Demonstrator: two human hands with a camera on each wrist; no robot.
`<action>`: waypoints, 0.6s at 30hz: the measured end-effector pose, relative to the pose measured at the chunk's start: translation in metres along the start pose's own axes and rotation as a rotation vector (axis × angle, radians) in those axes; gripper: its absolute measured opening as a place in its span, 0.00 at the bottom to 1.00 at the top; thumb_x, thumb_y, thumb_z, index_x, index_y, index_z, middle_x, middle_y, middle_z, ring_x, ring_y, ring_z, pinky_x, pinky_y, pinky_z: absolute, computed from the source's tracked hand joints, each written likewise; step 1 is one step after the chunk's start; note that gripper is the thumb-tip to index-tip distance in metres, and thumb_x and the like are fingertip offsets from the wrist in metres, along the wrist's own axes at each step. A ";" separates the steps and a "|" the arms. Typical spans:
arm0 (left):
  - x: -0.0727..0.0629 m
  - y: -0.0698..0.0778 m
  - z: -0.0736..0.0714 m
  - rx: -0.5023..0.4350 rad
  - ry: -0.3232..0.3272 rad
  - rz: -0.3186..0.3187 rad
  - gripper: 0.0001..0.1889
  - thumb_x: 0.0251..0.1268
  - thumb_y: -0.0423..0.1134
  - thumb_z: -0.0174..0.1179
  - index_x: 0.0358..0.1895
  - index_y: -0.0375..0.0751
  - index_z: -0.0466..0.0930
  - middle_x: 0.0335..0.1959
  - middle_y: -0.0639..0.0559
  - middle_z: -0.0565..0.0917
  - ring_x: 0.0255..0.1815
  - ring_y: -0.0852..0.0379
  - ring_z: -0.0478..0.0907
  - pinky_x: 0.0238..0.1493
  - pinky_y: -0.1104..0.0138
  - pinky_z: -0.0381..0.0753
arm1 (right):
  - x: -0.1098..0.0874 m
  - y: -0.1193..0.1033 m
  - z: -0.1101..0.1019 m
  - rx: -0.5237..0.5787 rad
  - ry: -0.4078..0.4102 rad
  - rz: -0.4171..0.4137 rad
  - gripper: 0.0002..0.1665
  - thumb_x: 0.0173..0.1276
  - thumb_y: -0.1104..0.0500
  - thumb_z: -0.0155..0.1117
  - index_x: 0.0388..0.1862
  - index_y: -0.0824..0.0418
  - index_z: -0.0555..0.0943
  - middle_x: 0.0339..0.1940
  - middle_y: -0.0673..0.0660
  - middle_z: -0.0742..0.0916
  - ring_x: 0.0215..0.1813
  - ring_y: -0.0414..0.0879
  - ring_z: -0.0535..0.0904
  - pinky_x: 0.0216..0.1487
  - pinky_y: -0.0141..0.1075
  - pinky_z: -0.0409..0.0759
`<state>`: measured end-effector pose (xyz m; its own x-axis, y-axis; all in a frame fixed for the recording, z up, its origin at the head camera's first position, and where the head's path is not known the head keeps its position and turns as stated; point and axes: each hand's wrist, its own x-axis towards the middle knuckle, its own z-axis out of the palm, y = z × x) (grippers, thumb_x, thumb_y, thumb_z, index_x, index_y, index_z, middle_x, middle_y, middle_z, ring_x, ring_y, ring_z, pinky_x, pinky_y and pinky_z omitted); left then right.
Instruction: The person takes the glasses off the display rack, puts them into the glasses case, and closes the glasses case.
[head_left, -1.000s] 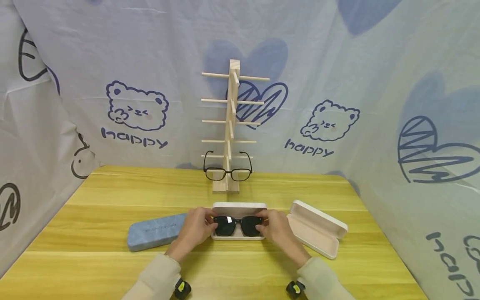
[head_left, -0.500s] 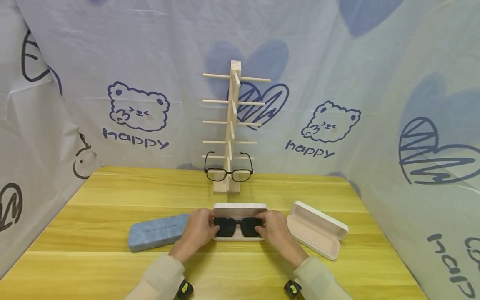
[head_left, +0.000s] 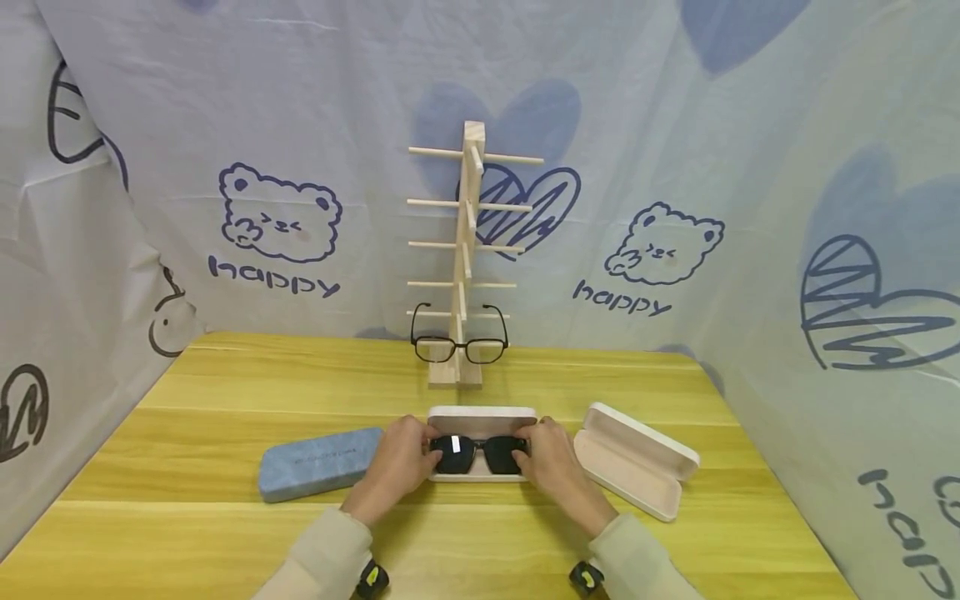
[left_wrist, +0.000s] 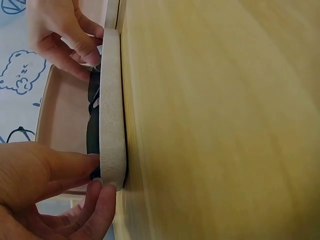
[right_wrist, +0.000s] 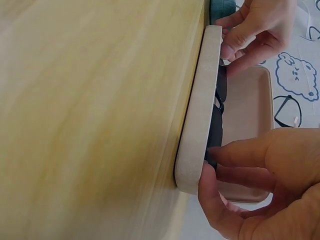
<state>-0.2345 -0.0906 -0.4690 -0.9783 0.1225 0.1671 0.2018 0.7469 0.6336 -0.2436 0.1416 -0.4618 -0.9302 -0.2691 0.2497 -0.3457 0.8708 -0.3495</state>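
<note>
Dark sunglasses lie in an open white glasses case in the middle of the table, folded side down and lenses facing up toward me in the head view. My left hand pinches their left end between thumb and fingers. At the opposite end, my right hand pinches the frame the same way. In the left wrist view, fingertips of the left hand also touch the case's outer wall. The right wrist view has the right hand with its thumb and fingers at the frame's corner by the case rim.
Left of the hands lies a closed blue glasses case. A second open white case stands to the right, angled. Behind, a wooden display rack with pegs bears black-framed eyeglasses on its lowest part. Printed cloth encloses the table.
Both hands keep their pinch on the sunglasses and have hardly moved. The bright reflection on the left lens vanished half a second ago and shows again now.
</note>
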 end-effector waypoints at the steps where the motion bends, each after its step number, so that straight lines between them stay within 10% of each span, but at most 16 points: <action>1: 0.000 0.001 0.000 -0.001 0.000 -0.003 0.11 0.59 0.29 0.73 0.45 0.34 0.91 0.38 0.43 0.90 0.37 0.54 0.84 0.34 0.63 0.84 | 0.000 0.001 0.000 0.000 -0.002 -0.003 0.14 0.59 0.66 0.78 0.44 0.66 0.91 0.40 0.62 0.91 0.43 0.56 0.85 0.42 0.47 0.86; 18: 0.002 0.005 -0.027 -0.046 0.071 -0.007 0.04 0.64 0.29 0.67 0.39 0.35 0.91 0.32 0.44 0.90 0.30 0.52 0.86 0.31 0.62 0.86 | 0.000 0.010 -0.036 0.256 -0.098 0.141 0.10 0.68 0.61 0.72 0.47 0.60 0.90 0.37 0.58 0.92 0.34 0.44 0.87 0.31 0.33 0.83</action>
<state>-0.2337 -0.1040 -0.4455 -0.9742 0.0693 0.2149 0.1985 0.7166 0.6686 -0.2425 0.1649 -0.4330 -0.9745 -0.2020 0.0981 -0.2202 0.7741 -0.5936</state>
